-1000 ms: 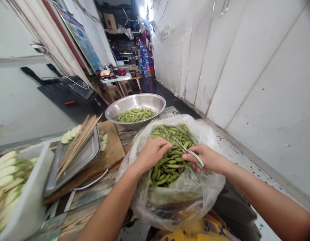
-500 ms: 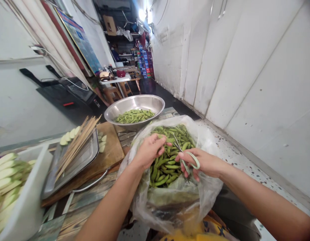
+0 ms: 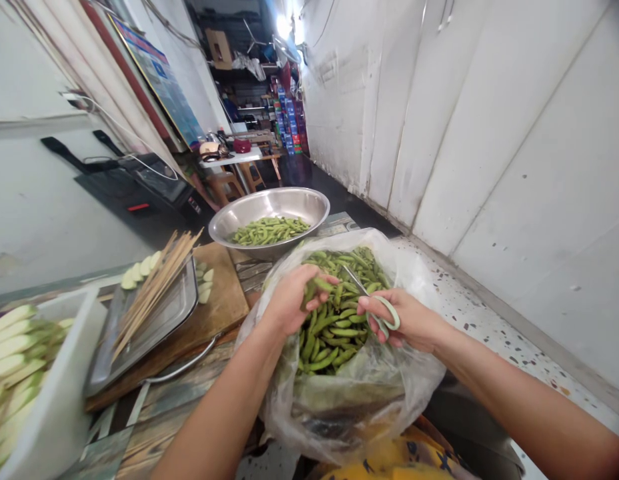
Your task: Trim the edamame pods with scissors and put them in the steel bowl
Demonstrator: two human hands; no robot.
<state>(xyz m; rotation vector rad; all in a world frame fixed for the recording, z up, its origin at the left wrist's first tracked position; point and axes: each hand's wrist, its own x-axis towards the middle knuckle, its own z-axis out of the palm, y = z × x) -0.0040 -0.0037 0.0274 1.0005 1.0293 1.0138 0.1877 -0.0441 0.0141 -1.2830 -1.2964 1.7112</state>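
My left hand [image 3: 294, 299] is over the left side of a clear plastic bag [image 3: 414, 267], its fingers curled round green soybean pods [image 3: 317, 285]. How many pods it holds is partly hidden by the palm. My right hand [image 3: 402, 317] grips scissors [image 3: 384, 313] by their pale green handles, with the blades pointing up and left, close together. Many loose soybean pods [image 3: 329, 340] fill the bag beneath both hands. Beyond the bag, a steel bowl [image 3: 224, 227] holds more pods.
To the left, wooden skewers [image 3: 157, 287] lie across a metal tray [image 3: 189, 293] on a wooden board [image 3: 229, 280]. A white bin [image 3: 64, 400] of sliced pale vegetable stands at the near left. A white wall [image 3: 489, 133] runs along the right.
The scissor blades have closed and the right hand has moved slightly right. My left hand has turned, so the pods in its palm show more.
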